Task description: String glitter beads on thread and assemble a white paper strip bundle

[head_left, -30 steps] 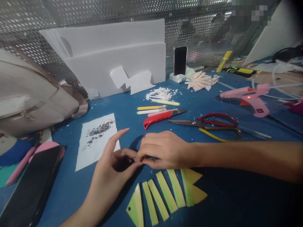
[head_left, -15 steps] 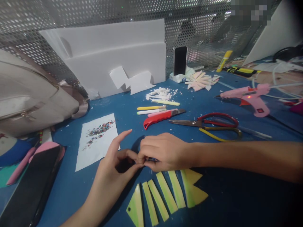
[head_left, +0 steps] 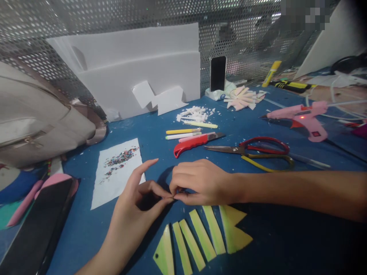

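Note:
My left hand (head_left: 143, 200) pinches with thumb and a finger, its index finger stretched up and away. Its fingertips meet those of my right hand (head_left: 202, 182), which is also closed in a pinch. Whatever lies between the fingertips is too small to make out. Just below my hands, a fish cut into yellow-green pieces lies on the blue table: a head piece (head_left: 165, 252) with a dark eye dot, several strips (head_left: 203, 235) set apart from one another, and a notched tail piece (head_left: 234, 231). Left of my hands is a white paper (head_left: 114, 187) bearing colourful glittery bits (head_left: 120, 158).
Beyond my hands lie a red-handled cutter (head_left: 190, 144), scissors (head_left: 263, 149), several marker pens (head_left: 183, 131) and white scraps (head_left: 195, 114). A pink glue gun (head_left: 304, 116) with a lit red light rests at right. At left are a dark phone (head_left: 40, 225) and a pale bag (head_left: 37, 114).
My two hands have shifted very slightly, and the fingertips now meet in a tighter pinch. The fish pieces and tools stay where they were.

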`<move>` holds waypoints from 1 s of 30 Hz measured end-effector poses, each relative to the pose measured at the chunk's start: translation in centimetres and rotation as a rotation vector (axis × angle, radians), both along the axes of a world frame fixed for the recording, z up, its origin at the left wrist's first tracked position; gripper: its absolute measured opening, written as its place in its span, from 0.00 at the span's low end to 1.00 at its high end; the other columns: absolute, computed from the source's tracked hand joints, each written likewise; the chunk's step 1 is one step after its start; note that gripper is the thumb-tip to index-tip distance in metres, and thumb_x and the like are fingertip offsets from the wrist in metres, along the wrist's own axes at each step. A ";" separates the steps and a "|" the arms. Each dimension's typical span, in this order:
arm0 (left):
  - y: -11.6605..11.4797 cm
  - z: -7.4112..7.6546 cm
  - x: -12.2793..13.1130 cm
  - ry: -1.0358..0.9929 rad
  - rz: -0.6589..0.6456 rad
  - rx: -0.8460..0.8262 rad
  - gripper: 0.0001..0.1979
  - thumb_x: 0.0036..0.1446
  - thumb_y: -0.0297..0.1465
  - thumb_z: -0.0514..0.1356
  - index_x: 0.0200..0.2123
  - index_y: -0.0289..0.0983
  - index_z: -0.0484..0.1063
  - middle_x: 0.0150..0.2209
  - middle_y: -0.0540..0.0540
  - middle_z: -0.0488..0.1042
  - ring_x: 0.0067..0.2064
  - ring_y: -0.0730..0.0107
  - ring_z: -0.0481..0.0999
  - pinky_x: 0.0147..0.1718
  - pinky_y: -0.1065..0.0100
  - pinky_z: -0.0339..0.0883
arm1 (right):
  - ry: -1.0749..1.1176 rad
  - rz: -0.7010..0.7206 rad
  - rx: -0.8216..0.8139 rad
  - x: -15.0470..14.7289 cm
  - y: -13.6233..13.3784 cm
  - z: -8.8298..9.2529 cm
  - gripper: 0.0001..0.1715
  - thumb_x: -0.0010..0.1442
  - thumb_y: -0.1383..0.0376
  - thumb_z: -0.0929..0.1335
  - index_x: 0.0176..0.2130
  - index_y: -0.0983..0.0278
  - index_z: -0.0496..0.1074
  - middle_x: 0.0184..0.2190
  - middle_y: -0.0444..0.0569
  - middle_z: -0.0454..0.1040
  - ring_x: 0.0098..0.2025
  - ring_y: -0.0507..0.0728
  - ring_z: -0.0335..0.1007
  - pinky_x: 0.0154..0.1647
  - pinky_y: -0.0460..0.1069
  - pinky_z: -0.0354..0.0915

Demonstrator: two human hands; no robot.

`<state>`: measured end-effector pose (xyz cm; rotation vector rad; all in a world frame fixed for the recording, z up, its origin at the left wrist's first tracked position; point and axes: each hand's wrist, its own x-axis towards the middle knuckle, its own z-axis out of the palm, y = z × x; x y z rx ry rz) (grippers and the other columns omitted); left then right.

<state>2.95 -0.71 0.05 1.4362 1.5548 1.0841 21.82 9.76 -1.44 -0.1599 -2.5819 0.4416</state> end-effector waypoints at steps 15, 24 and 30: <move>0.1 -0.6 -0.3 0.070 -0.048 0.072 0.17 0.58 0.28 0.62 0.50 0.44 0.67 0.30 0.54 0.77 0.33 0.71 0.78 0.40 0.67 0.70 | 0.079 -0.016 -0.258 0.2 0.1 0.6 0.02 0.63 0.70 0.68 0.37 0.64 0.71 0.33 0.43 0.71 0.33 0.48 0.66 0.33 0.44 0.57; -0.3 -0.3 -1.0 0.163 -0.021 0.148 0.05 0.58 0.27 0.63 0.30 0.41 0.75 0.32 0.51 0.78 0.36 0.71 0.77 0.38 0.71 0.70 | 0.108 -0.020 -0.314 0.2 0.2 0.7 0.01 0.63 0.70 0.68 0.37 0.65 0.71 0.33 0.43 0.71 0.32 0.48 0.65 0.34 0.43 0.60; -0.1 -0.4 -1.0 0.166 -0.045 0.149 0.05 0.58 0.26 0.63 0.30 0.42 0.75 0.32 0.52 0.78 0.36 0.71 0.78 0.37 0.71 0.69 | 0.052 0.014 -0.275 0.2 0.3 0.8 0.04 0.64 0.67 0.68 0.41 0.64 0.72 0.35 0.44 0.72 0.35 0.48 0.68 0.35 0.43 0.60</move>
